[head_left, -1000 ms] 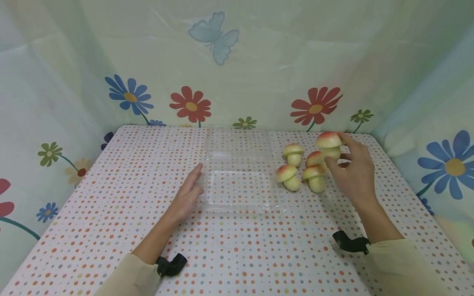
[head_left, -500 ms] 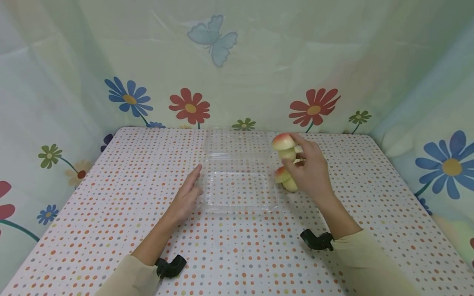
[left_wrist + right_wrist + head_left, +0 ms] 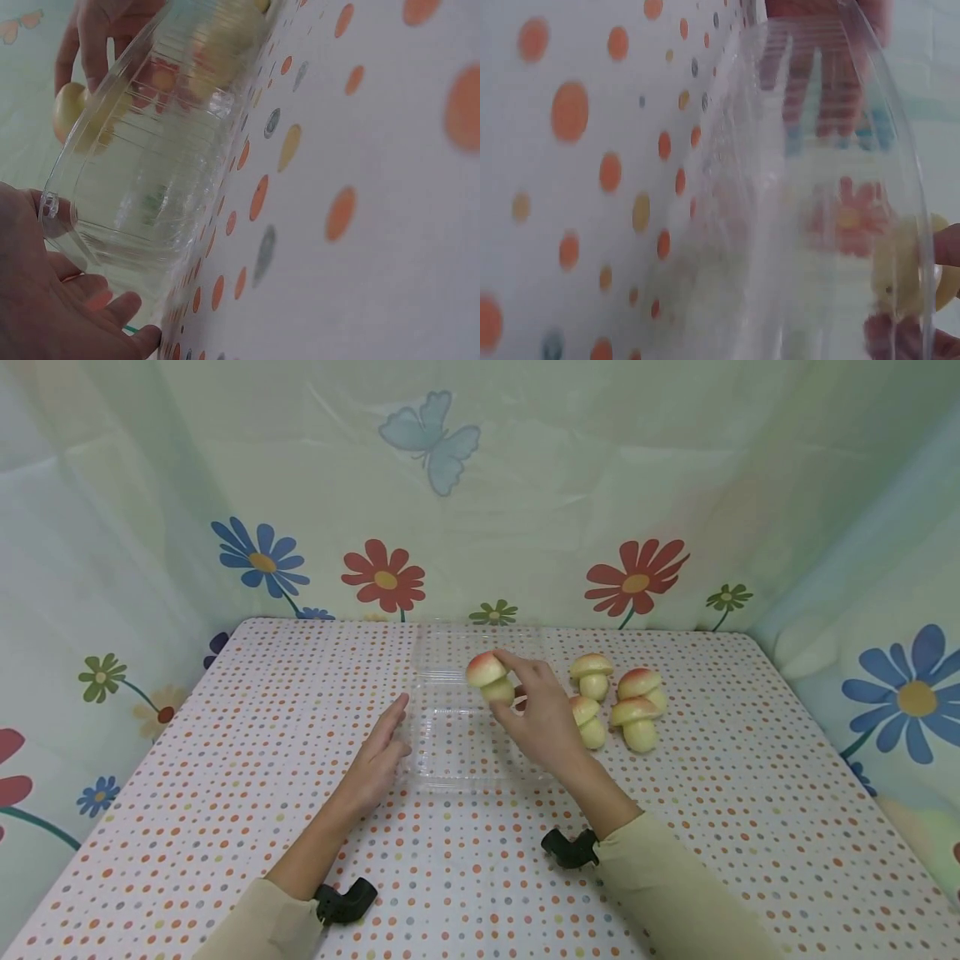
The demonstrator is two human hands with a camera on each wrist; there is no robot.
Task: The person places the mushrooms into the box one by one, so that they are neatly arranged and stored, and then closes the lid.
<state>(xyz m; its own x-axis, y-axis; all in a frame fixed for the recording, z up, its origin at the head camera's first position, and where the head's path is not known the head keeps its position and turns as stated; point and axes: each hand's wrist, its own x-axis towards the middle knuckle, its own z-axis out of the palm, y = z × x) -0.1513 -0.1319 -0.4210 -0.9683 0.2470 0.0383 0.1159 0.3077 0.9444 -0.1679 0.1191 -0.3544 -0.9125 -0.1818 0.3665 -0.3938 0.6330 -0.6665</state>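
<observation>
My right hand (image 3: 543,714) pinches a mushroom (image 3: 491,677) with a red-tinged cap and pale yellow stem, over the clear plastic container (image 3: 487,779). The container lies with its hinged lid (image 3: 480,647) folded back, away from me. My left hand (image 3: 377,760) rests along the left side of the container, fingers extended. In the left wrist view, the left thumb lies at the rim and the other fingers (image 3: 124,307) stay beside the wall. Through the clear wall, the right wrist view shows the held mushroom (image 3: 900,274) and the left hand's fingers (image 3: 832,97).
Several similar mushrooms stand right of the container: one at the back (image 3: 592,675), one in front (image 3: 637,724) and others close by. The dotted tablecloth (image 3: 480,877) runs to a flowered curtain (image 3: 525,485). Each wrist wears a black camera mount (image 3: 570,848).
My right hand has carried the mushroom leftward from above the group of mushrooms to over the container. My left hand has stayed at the container's left side.
</observation>
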